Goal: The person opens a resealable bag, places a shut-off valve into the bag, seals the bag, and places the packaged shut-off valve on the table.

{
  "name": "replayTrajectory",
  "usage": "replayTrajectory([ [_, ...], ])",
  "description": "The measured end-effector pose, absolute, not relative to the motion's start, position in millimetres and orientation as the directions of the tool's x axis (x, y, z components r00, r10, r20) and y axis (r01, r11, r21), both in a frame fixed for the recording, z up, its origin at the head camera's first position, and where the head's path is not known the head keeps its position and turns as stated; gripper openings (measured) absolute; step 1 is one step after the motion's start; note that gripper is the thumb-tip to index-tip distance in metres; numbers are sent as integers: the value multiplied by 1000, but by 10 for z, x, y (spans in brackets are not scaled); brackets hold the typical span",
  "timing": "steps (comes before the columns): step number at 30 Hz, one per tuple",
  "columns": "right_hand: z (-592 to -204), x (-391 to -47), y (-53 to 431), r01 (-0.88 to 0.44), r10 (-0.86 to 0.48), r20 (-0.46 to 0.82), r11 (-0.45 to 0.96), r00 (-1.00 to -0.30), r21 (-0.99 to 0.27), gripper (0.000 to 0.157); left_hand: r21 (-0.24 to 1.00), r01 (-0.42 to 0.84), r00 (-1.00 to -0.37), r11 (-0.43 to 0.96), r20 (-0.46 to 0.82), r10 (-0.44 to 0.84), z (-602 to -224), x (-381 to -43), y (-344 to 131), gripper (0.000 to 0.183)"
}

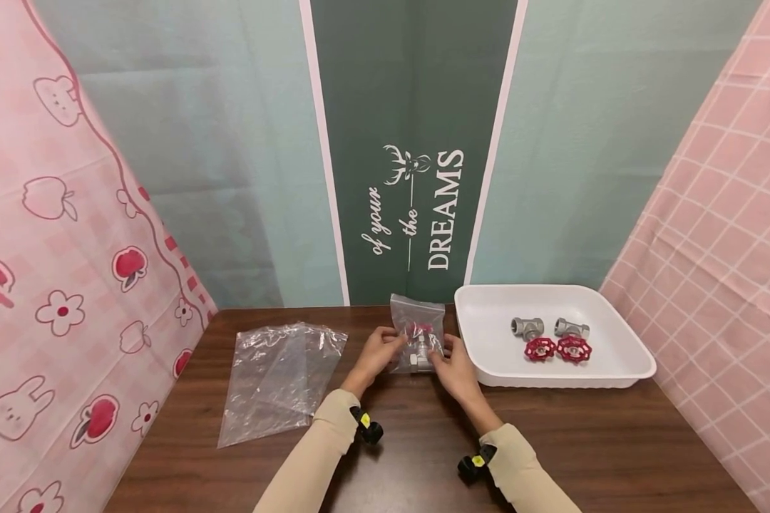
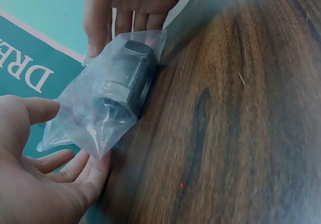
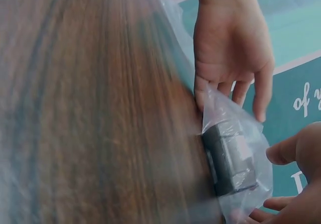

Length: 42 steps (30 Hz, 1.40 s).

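Had valve (image 1: 422,352) in bag (image 1: 417,312) just below frame centre, gripping left edge with left hand (image 1: 377,358) and right edge with right hand (image 1: 457,370), with thumbs and fingers curled about it, plus loose bags (image 1: 272,388) flat at lower left and two more valves (image 1: 574,342) in tray (image 1: 488,338) at lower right.

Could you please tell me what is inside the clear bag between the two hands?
The clear bag holds a metal valve with a red handwheel; the valve's underside cannot be seen.
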State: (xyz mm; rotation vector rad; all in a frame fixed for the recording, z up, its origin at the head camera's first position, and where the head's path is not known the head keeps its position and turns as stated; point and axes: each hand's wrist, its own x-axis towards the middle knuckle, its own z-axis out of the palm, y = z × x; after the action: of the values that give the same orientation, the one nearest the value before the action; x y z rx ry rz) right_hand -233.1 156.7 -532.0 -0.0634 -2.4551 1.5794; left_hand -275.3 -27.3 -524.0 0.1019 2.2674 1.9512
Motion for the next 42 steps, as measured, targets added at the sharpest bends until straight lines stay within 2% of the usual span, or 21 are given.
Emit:
replayTrajectory([
  [7, -5200, -2226, 1512, -142, 127, 230, 485, -965, -863, 51, 985, -10, -984, 170, -39, 172, -5206, -2734, -384, 38],
  [14, -5123, -2121, 1447, -237, 127, 382, 595, -916, -768, 39, 988, 16, -983, 156, -14, 186, -5154, -2685, -507, 28],
  [18, -5089, -2083, 1405, -259, 123, 419, 622, -900, -739, 34, 988, 27, -983, 153, -1, 186, -5131, -2649, -595, 25],
  [25, -5037, -2090, 1298, -269, 75, 366, 548, -927, -792, 25, 983, 57, -983, 172, 25, 179, -5037, -2580, -812, 23],
  [37, -5150, -2112, 957, -314, -33, 328, 400, -944, -861, 19, 976, 67, -995, 209, 51, 82, -4973, -2439, -1217, 23],
  [42, -5195, -2123, 824, -300, -72, 297, 405, -952, -864, 20, 967, 91, -995, 238, 79, 58, -4968, -2366, -1373, 22],
])
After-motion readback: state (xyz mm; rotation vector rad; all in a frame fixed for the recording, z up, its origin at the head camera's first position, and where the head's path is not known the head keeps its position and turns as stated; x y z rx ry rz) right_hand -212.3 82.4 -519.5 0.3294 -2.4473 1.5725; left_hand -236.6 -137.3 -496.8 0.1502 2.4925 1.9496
